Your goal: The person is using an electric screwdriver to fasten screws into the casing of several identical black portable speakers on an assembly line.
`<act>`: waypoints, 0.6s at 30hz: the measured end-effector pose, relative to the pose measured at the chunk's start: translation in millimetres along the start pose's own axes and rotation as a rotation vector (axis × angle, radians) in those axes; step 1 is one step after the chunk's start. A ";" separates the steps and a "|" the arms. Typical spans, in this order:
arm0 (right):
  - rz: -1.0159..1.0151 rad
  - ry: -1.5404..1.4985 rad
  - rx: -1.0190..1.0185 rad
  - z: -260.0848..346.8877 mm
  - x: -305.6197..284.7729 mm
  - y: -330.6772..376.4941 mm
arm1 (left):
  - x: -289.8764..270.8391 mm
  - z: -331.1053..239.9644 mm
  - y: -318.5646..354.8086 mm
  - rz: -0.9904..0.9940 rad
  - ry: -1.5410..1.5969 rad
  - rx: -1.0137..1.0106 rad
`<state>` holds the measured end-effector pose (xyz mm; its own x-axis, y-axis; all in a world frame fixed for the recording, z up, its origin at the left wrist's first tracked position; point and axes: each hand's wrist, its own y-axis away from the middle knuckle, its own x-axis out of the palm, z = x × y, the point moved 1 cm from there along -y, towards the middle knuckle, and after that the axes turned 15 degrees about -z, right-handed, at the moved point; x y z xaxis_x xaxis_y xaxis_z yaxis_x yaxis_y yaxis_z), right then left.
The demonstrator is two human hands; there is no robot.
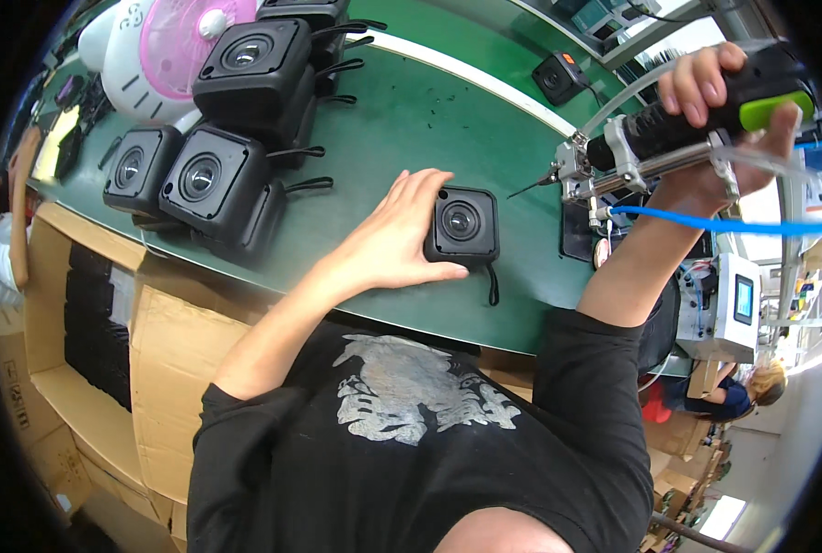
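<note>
My left hand (388,241) grips a small black square speaker (462,221) on the green table, fingers along its far left side and thumb at its near edge. The speaker lies with its round cone facing up, and a short black strap loop hangs from its near right corner. Raised at the right, my right hand (698,88) is closed around the black and green body of a power screwdriver (649,134) clamped to a metal feeding attachment. Its thin bit points left toward the speaker, with a gap between them.
Stacked black speakers (204,175) with straps stand at the left, by a pink and white fan (190,46). Another speaker (558,78) sits far right. A blue hose (724,223) runs from the screwdriver. An open carton (176,369) is lower left; people are at both sides.
</note>
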<state>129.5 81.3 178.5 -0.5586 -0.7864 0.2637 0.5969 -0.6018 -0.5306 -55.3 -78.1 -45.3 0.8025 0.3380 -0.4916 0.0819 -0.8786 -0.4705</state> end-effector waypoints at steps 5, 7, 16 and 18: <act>0.004 0.055 -0.126 -3.1 9.2 0.1 | 10.5 -8.4 -16.6 -0.021 -0.179 0.245; 0.003 0.064 -0.128 -5.9 6.2 -0.5 | 13.8 -9.9 -19.5 -0.045 -0.258 0.269; 0.276 -0.056 0.109 -13.4 3.3 -7.1 | 22.6 -10.0 -18.5 0.123 -0.437 0.204; 0.277 -0.002 0.145 -23.2 -0.8 -4.7 | 23.3 -9.6 -17.0 0.085 -0.362 0.174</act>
<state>113.8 87.9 162.1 -0.3618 -0.9236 0.1268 0.8022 -0.3777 -0.4624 -32.2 -58.5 -41.7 0.5396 0.3905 -0.7459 -0.1023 -0.8490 -0.5185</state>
